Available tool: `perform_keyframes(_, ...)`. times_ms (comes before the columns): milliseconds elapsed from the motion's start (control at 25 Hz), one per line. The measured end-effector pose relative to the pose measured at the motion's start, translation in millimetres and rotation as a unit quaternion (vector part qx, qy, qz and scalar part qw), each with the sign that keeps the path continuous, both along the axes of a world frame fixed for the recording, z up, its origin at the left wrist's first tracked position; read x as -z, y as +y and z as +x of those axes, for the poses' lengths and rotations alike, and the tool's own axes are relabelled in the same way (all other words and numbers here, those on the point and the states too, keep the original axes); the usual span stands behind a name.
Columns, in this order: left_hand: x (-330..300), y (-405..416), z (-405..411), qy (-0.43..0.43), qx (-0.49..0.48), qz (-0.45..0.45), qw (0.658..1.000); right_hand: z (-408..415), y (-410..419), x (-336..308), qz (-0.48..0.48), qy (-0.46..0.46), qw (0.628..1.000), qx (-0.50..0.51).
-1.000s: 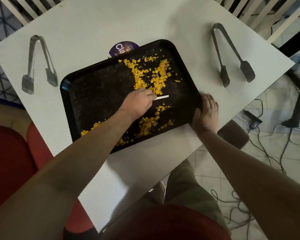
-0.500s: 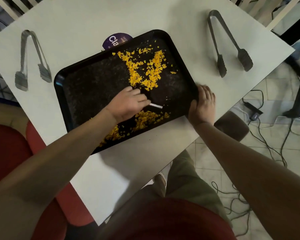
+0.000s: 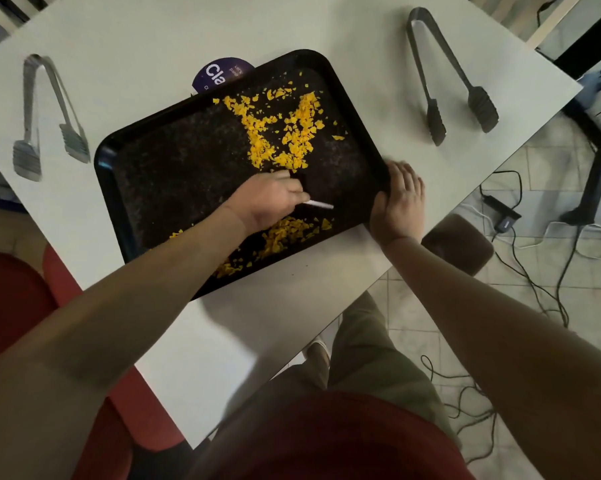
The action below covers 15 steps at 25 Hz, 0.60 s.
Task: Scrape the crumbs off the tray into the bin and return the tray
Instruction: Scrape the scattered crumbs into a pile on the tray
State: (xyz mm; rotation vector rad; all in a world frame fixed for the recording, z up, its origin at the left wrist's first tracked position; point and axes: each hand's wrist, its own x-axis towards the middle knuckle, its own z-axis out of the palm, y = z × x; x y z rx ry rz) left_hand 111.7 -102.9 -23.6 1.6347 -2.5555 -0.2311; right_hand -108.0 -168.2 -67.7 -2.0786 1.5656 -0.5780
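A black tray (image 3: 174, 174) lies tilted on the white table (image 3: 146, 39). Yellow crumbs (image 3: 281, 133) spread over its far part, and a second heap of crumbs (image 3: 285, 233) lies along its near rim. My left hand (image 3: 267, 202) is over the tray's middle and grips a small dark scraper (image 3: 318, 200) with a white edge, set between the two heaps. My right hand (image 3: 399, 199) rests on the table against the tray's right corner, thumb at the rim. No bin is in view.
Metal tongs (image 3: 46, 123) lie at the table's left, another pair of tongs (image 3: 448, 81) at the right. A purple round sticker (image 3: 219, 72) peeks from behind the tray. Red chairs (image 3: 11, 299) stand at the left. Cables (image 3: 534, 258) and a stool (image 3: 458, 244) are on the floor at the right.
My left hand drew the scraper toward me, pushing crumbs to the near rim, then lifted back toward the tray's middle. My right hand stayed at the tray's right corner.
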Motion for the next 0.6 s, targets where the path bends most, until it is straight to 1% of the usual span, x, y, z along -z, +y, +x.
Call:
perform_keyframes(120,0.4,21.3,18.9,-0.004,0.084,-0.031,0.996,0.5,0.7,-0.5,-0.007,-0.004,1.000,0.001)
perform_keyframes(200,-0.1,27.6,28.4,-0.021,0.097,-0.051,0.994,0.6,0.7,-0.3,-0.007,-0.003,1.000,0.003)
perform_keyframes(280,0.1,20.4,28.4,-0.003,0.066,-0.055,0.996,0.8,0.4,0.5,-0.004,-0.001,1.000,0.004)
perform_keyframes(400,1.6,0.1,6.1,0.022,0.005,-0.051,0.998,1.1,0.4,1.3,-0.007,0.001,1.000,0.002)
perform_keyframes(440,2.7,-5.6,-2.7,0.028,-0.014,-0.034,0.999,1.4,0.3,1.2,-0.009,0.002,1.000,0.003)
perform_keyframes(520,4.6,-12.8,-13.1,0.023,-0.049,0.041,0.998,2.0,0.2,1.0,-0.008,0.004,1.000,0.006)
perform_keyframes(560,4.5,-13.2,-14.3,0.023,-0.044,0.063,0.997,2.0,0.2,1.1,-0.008,0.005,1.000,0.007)
perform_keyframes(600,3.5,-12.2,-13.2,0.032,-0.023,0.064,0.997,2.0,0.2,1.1,-0.008,0.006,1.000,0.006)
